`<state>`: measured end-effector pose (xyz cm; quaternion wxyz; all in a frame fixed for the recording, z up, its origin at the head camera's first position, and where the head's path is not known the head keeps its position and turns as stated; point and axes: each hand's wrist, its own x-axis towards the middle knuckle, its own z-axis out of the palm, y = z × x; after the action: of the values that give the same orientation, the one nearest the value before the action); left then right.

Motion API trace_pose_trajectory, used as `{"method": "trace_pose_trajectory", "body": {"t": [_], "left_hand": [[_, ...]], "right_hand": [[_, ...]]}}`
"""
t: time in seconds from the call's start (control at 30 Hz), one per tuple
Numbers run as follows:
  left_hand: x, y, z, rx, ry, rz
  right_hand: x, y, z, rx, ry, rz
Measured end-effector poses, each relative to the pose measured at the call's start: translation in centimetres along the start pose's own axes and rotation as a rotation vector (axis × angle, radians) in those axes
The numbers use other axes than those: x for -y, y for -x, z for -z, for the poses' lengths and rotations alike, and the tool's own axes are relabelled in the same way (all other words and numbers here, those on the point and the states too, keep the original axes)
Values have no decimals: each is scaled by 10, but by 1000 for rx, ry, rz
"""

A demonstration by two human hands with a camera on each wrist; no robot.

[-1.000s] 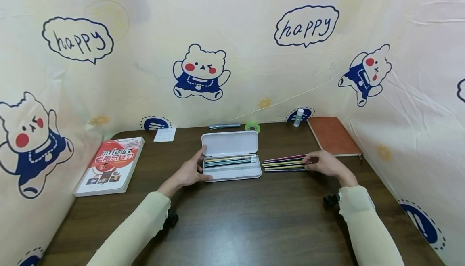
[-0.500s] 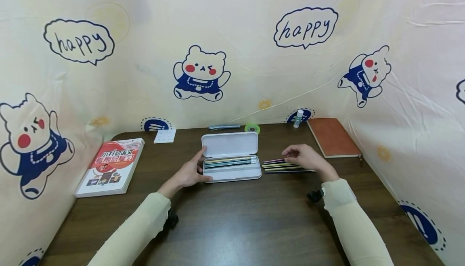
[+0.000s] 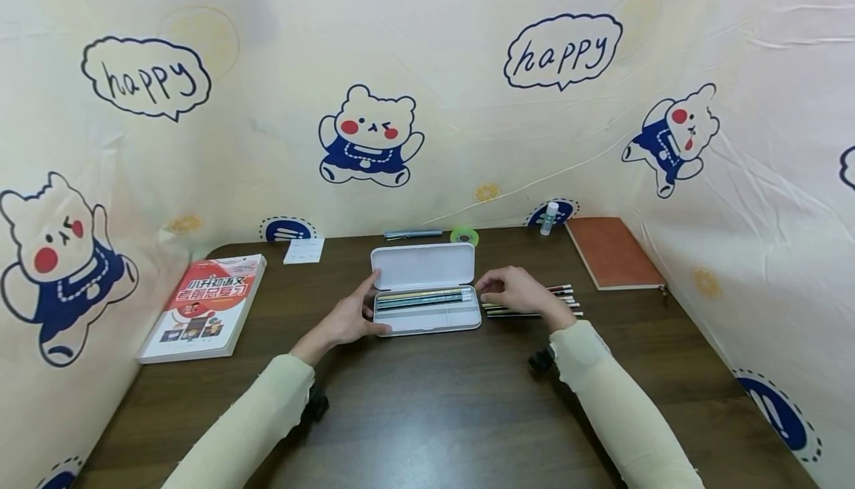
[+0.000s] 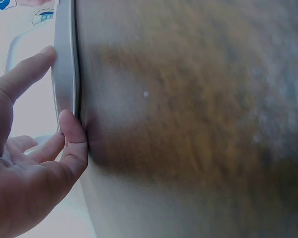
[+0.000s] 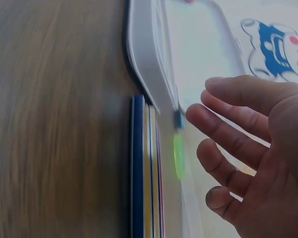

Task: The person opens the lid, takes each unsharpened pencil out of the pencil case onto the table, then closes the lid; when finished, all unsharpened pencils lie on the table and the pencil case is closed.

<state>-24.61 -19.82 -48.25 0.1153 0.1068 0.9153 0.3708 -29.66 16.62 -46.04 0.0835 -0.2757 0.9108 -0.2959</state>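
Observation:
A white pencil case lies with its lid raised, several pencils in its rear compartment. My left hand grips the case's left end, thumb at the front corner and fingers toward the hinge; the left wrist view shows the fingertips against its side wall. Just off the right end hovers my right hand, fingers loosely bent with nothing between them, as the right wrist view shows. Beneath it lies a row of loose pencils, partly hidden by the hand; their ends reach near the case's corner.
At the left lies a red-and-white book, with a small white card behind it. Along the back edge are a blue pen, a green tape roll and a glue stick. A brown notebook lies back right.
My right hand has moved left along the loose pencils to the case's right end, uncovering their right ends. My left hand stays on the case, which has not moved.

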Motion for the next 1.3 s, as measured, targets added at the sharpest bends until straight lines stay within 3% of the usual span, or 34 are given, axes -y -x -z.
{"method": "trace_pose_trajectory", "body": {"t": [0.27, 0.77, 1.0, 1.3], "left_hand": [[-1, 1, 0, 6, 3, 15], [-1, 0, 1, 11, 1, 15], [-2, 0, 1, 10, 12, 20], [-1, 1, 1, 10, 8, 15]], "right_hand": [[11, -16, -16, 56, 36, 29], [23, -22, -26, 166, 84, 16], [23, -26, -29, 163, 120, 22], [24, -27, -29, 145, 92, 9]]}}
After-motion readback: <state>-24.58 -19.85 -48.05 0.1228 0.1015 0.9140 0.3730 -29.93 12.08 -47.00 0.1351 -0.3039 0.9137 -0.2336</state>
